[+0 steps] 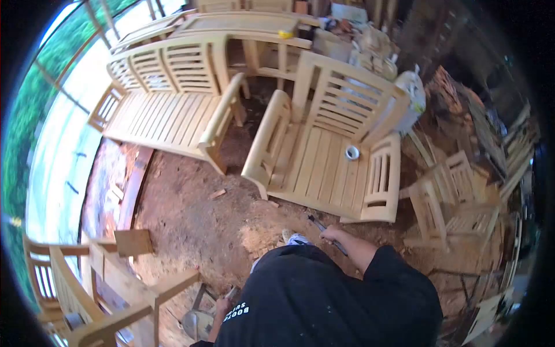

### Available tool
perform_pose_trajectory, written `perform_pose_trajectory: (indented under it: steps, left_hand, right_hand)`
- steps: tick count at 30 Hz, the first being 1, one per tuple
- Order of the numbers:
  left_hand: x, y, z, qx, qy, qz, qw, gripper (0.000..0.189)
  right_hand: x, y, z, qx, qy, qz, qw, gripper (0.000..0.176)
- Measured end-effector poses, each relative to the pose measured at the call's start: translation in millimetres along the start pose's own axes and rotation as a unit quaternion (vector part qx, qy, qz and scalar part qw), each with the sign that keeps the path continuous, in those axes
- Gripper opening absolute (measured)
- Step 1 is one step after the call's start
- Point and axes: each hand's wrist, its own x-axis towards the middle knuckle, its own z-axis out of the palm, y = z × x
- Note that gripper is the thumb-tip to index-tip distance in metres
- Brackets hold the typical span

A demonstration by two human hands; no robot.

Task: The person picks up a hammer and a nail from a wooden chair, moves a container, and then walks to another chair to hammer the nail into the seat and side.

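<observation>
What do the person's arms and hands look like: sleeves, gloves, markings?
The right hand and left hand are bare, without gloves. A black shirt with short sleeves leaves the forearms uncovered. White lettering is printed on it near the left arm.

Single head cam, fisheye, black corners. Looks steeply down & fwd over wearer's black shirt point(324, 301) at frame bottom; right hand point(333, 234) on dark rod point(315, 222) close, lower centre; wooden armchair point(324, 156) farther, mid-frame.
</observation>
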Motion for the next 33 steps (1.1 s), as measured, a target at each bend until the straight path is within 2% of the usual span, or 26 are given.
perform_pose_trajectory:
  steps: [1,3,6,9,10,11,12,13,14,15,16,18,19,21,23,24,26,28,30,33]
  left_hand:
    - [-4,30,-11,0.031,0.002,0.001,1.000,0.031]
    - [-1,82,-28,0.010,0.013,-0.006,1.000,0.027]
    - [-3,186,-43,-0.054,0.056,-0.002,0.997,0.052]
    - [41,243,-58,-0.027,0.054,0.123,0.991,0.060]
    - [67,250,-60,-0.044,0.040,0.154,0.986,0.060]
    - [69,265,-62,-0.019,0.031,0.190,0.981,0.055]
    - [69,287,-62,0.006,0.021,0.225,0.974,0.049]
    - [69,309,-60,0.030,0.009,0.262,0.965,0.045]
    - [58,335,-59,0.045,-0.010,0.226,0.973,0.042]
    - [36,365,-57,0.062,-0.030,0.191,0.979,0.039]
    - [27,385,-55,0.078,-0.050,0.156,0.983,0.038]
    - [59,381,-50,0.099,-0.085,0.185,0.974,0.035]
    - [80,375,-49,0.110,-0.103,0.199,0.968,0.034]
    - [103,379,-47,0.110,-0.155,0.153,0.970,0.034]
    - [121,382,-42,0.147,-0.191,0.109,0.964,0.034]
    - [153,369,-41,0.141,-0.219,0.125,0.957,0.036]
    - [195,369,-29,0.151,-0.209,0.176,0.950,0.036]
    - [196,370,-21,0.183,-0.192,0.199,0.943,0.035]
    - [180,406,-13,0.236,-0.171,0.203,0.935,0.034]
    - [155,430,2,0.200,-0.225,0.178,0.937,0.033]
  right_hand:
    - [12,17,-2,0.027,-0.007,0.011,1.000,0.033]
    - [45,75,11,0.078,-0.025,0.037,0.996,0.029]
    - [44,135,15,0.073,-0.007,0.090,0.993,0.019]
    - [42,200,33,0.134,0.024,0.077,0.988,0.015]
    - [45,223,40,-0.010,-0.013,-0.023,1.000,0.017]
    - [57,248,48,-0.160,-0.060,-0.118,0.978,0.020]
    - [68,271,55,-0.293,-0.079,-0.224,0.926,0.022]
    - [45,269,55,-0.229,-0.070,-0.172,0.956,0.023]
    - [27,260,54,-0.160,-0.062,-0.115,0.978,0.023]
    - [7,249,56,-0.026,-0.045,-0.015,0.999,0.024]
    - [-15,235,57,0.105,-0.011,0.076,0.991,0.025]
    - [-64,198,53,0.254,0.039,0.157,0.954,0.026]
    - [-84,180,53,0.299,0.054,0.166,0.938,0.027]
    - [-119,148,53,0.378,0.093,0.144,0.910,0.027]
    - [-113,148,71,0.396,0.065,0.129,0.907,0.038]
    - [-114,147,76,0.403,0.050,0.121,0.906,0.044]
    - [-117,139,78,0.411,0.042,0.139,0.900,0.042]
    - [-120,138,83,0.418,0.042,0.144,0.896,0.041]
    - [-117,140,83,0.425,0.058,0.132,0.894,0.040]
    - [-124,134,71,0.468,0.095,0.135,0.868,0.042]
